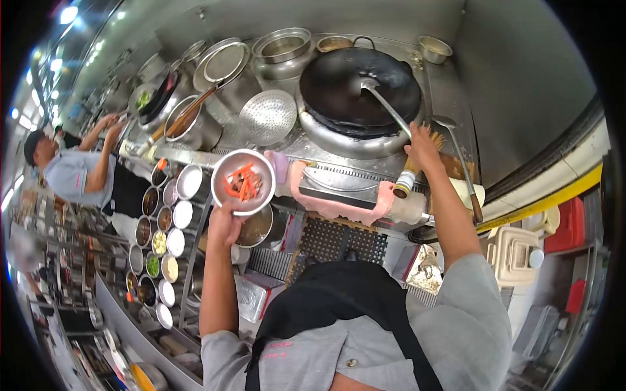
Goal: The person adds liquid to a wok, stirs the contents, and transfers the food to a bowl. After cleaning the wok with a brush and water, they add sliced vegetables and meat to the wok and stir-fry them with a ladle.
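My left hand (223, 228) is closed on the lower rim of a metal bowl (260, 203), which holds red strips (242, 183) and darker pieces. My right hand (424, 148) grips the handle of a long metal ladle (390, 111). The ladle's head rests inside a large black wok (326, 88), on a round steel burner ring (352, 144). Just below my right hand is a bamboo brush (411, 173) with a banded handle. A second long-handled ladle (464, 163) lies to its right. Left of the wok sits a round perforated strainer (268, 117).
A co-worker (81, 173) stands at the far left by another wok (158, 98). Several small bowls of ingredients (159, 243) line a rack at the left. Pink cloth (336, 208) hangs over the stove's front edge. A tall pot (202, 133) stands behind the bowl.
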Available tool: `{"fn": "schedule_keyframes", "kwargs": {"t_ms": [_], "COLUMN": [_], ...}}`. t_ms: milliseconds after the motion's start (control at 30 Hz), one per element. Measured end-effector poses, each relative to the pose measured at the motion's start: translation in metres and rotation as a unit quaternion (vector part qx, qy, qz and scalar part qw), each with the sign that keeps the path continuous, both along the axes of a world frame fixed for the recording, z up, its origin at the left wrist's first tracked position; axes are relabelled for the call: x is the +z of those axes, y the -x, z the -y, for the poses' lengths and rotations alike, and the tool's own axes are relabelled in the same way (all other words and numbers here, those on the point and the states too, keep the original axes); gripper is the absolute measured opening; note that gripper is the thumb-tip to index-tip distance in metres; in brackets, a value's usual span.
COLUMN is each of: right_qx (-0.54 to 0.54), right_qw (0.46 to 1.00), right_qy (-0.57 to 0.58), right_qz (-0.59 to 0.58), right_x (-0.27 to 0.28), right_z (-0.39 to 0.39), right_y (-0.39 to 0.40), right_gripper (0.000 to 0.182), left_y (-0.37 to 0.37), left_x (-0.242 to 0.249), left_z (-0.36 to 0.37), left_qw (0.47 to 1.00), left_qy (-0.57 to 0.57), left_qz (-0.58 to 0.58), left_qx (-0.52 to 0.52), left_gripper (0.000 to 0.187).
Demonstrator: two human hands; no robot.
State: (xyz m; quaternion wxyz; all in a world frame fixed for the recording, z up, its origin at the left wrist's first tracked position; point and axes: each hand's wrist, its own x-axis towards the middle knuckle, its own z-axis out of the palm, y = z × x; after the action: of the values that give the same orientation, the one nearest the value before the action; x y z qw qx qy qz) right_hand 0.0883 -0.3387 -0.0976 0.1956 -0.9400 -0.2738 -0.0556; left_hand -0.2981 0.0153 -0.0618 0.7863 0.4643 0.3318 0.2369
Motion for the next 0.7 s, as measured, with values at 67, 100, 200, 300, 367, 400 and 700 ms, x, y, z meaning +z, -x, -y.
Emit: {"fn": "schedule_keyframes", "kwargs": {"t_ms": [67,100,200,300,367,400,700], "right_qx": [-0.019,0.000,-0.028,-0.079,-0.102,-0.109,-0.172], "right_qw": [0.997,0.994,0.940,0.893,0.857,0.842,0.808], "right_qy": [-0.010,-0.036,-0.161,-0.232,-0.297,-0.327,-0.381], "right_qz": [-0.075,-0.107,-0.299,-0.376,-0.409,-0.415,-0.415], "right_x": [-0.030,-0.034,-0.033,-0.015,-0.015,-0.021,-0.018], "right_z": [0.004,0.005,-0.002,-0.007,-0.008,-0.008,-0.029], "right_y": [-0.027,-0.023,0.013,0.053,0.069,0.071,0.094], "right_gripper": [0.050,0.047,0.038,0.032,0.029,0.028,0.027], "left_y": [-0.051,-0.075,-0.155,-0.235,-0.289,-0.318,-0.472], "left_x": [0.021,0.028,0.026,0.012,0.006,0.000,-0.057], "left_z": [-0.006,-0.010,-0.030,-0.041,-0.041,-0.044,0.001], "left_qw": [0.999,0.998,0.987,0.972,0.959,0.947,0.752], "left_qy": [-0.028,-0.038,-0.119,-0.192,-0.230,-0.274,-0.615], "left_qz": [-0.008,-0.016,0.019,0.035,0.063,0.049,-0.118], "left_qx": [-0.037,-0.053,-0.110,-0.128,-0.151,-0.163,-0.206], "left_gripper": [0.048,0.049,0.052,0.055,0.059,0.056,0.066]}}
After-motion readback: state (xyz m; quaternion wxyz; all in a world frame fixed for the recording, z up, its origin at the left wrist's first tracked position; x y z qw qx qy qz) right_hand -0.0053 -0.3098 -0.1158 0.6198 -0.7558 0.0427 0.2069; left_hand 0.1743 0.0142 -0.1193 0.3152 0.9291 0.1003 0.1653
